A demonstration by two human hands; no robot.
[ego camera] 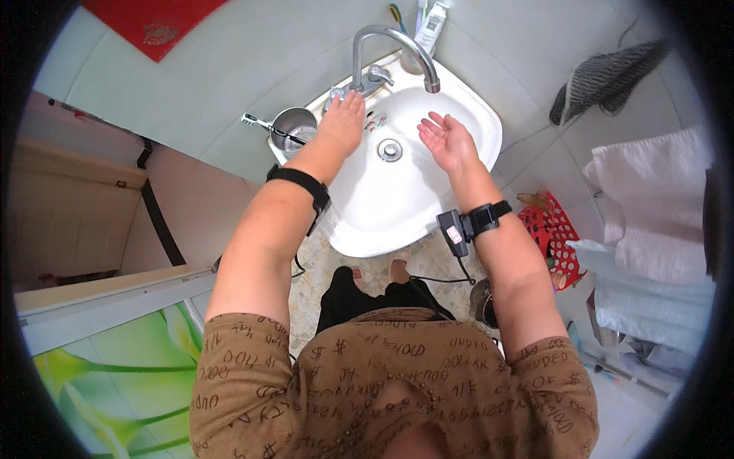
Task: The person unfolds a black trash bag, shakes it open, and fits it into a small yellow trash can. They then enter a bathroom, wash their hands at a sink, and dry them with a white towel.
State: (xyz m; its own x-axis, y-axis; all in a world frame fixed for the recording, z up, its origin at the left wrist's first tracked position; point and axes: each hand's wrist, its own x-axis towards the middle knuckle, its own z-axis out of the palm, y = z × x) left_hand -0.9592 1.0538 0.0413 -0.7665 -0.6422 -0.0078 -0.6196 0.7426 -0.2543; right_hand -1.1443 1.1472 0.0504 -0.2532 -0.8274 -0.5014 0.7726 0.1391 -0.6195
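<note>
My left hand (344,123) is stretched over the left rim of a white ceramic sink (373,218), its fingertips at the left handle (336,94) of the chrome faucet; whether they touch it I cannot tell. Palm up, my right hand (444,140) is held over the right side of the basin with its fingers apart, holding nothing. Between the hands lies the metal drain stopper (390,150). The curved faucet spout (395,33) ends above and behind my right hand. No water stream can be made out.
A metal cup (295,117) with a black-and-white toothbrush (269,126) stands at the sink's left corner. A holder with toothbrushes and a tube (431,28) stands behind the faucet. A gray cloth (610,80) and light towels (648,195) hang at right, near a red dotted basket (559,246).
</note>
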